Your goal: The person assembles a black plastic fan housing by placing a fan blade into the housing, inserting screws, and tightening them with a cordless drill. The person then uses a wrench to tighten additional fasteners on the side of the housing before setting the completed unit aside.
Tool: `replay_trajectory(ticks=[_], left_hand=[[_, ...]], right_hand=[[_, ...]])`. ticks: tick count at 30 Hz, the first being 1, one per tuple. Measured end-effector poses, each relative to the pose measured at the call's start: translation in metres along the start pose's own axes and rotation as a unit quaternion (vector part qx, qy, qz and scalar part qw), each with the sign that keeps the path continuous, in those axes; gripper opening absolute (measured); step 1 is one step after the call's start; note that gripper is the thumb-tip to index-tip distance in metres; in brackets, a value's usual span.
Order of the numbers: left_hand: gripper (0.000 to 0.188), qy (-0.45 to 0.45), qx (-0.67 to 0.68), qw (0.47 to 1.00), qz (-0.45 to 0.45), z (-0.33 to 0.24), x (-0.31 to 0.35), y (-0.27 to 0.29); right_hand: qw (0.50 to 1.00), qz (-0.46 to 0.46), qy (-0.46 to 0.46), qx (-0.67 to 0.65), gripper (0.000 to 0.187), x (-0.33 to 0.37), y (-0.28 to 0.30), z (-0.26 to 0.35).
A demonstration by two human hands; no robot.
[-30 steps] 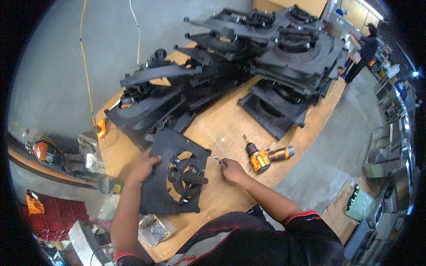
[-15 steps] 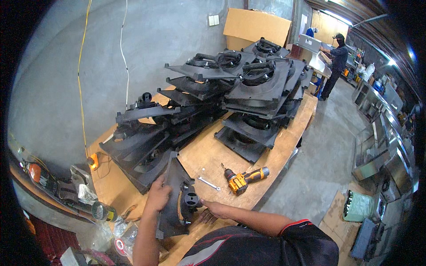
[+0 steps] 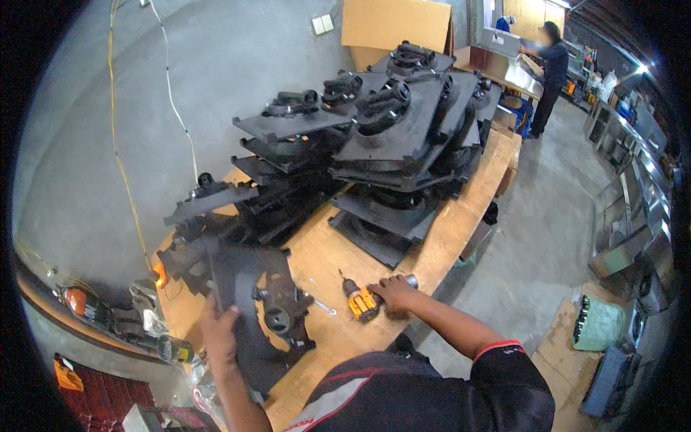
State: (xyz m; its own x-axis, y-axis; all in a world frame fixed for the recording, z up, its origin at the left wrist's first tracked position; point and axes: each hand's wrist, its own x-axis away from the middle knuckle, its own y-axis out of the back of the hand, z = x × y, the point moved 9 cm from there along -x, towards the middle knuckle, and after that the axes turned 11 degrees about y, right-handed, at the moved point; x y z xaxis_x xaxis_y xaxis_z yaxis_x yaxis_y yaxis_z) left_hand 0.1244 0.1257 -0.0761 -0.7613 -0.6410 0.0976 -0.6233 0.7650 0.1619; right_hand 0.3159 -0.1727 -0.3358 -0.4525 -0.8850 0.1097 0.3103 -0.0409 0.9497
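Observation:
My left hand (image 3: 219,327) is closed on the near left edge of a black plate (image 3: 248,270), which tilts on the table and has a round opening with a black fitting (image 3: 277,317) across it. My right hand (image 3: 397,294) wraps over the handle of an orange and black cordless drill (image 3: 362,304), which lies on its side with its bit pointing away from me. Between the plate and the drill lies a small silver wrench (image 3: 325,308). The palm and fingertips of my right hand are hidden.
Tall uneven stacks of similar black plates (image 3: 392,137) cover the far part of the wooden table (image 3: 468,205). A cardboard box (image 3: 396,25) stands behind them. Cables hang down the left wall. A person (image 3: 553,79) stands at a metal bench farther off. Steel units (image 3: 626,223) line the right.
My right hand has left the plate's fitting and moved right onto the drill's handle. The plate has turned and tilted in my left hand, showing more of its face. The view has shifted.

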Motion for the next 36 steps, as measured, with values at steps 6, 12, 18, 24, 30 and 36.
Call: replay_trajectory(ticks=[6, 12, 18, 24, 30, 36], left_hand=[[0.062, -0.062, 0.098, 0.992, -0.040, -0.001, -0.025, -0.036], [0.058, -0.010, 0.262, 0.955, -0.137, 0.078, -0.046, -0.092], [0.044, 0.132, 0.451, 0.873, -0.128, 0.189, -0.062, -0.130], [0.034, 0.086, 0.491, 0.819, -0.285, 0.278, -0.036, -0.077], [0.038, 0.082, 0.523, 0.781, -0.330, 0.299, -0.022, -0.079], [0.038, 0.096, 0.210, 0.823, -0.519, 0.307, 0.036, -0.153]], right_hand=[[0.999, 0.008, 0.003, -0.053, 0.053, 0.027, -0.002, -0.006], [0.985, -0.095, -0.056, -0.130, 0.063, 0.153, 0.016, -0.069], [0.978, -0.026, -0.183, -0.094, 0.064, 0.232, 0.033, -0.125], [0.975, -0.067, -0.189, -0.093, 0.063, 0.240, 0.043, -0.137], [0.986, -0.067, -0.136, -0.065, 0.057, 0.215, 0.063, -0.143], [0.994, -0.067, -0.052, -0.065, 0.060, 0.193, 0.080, -0.150]])
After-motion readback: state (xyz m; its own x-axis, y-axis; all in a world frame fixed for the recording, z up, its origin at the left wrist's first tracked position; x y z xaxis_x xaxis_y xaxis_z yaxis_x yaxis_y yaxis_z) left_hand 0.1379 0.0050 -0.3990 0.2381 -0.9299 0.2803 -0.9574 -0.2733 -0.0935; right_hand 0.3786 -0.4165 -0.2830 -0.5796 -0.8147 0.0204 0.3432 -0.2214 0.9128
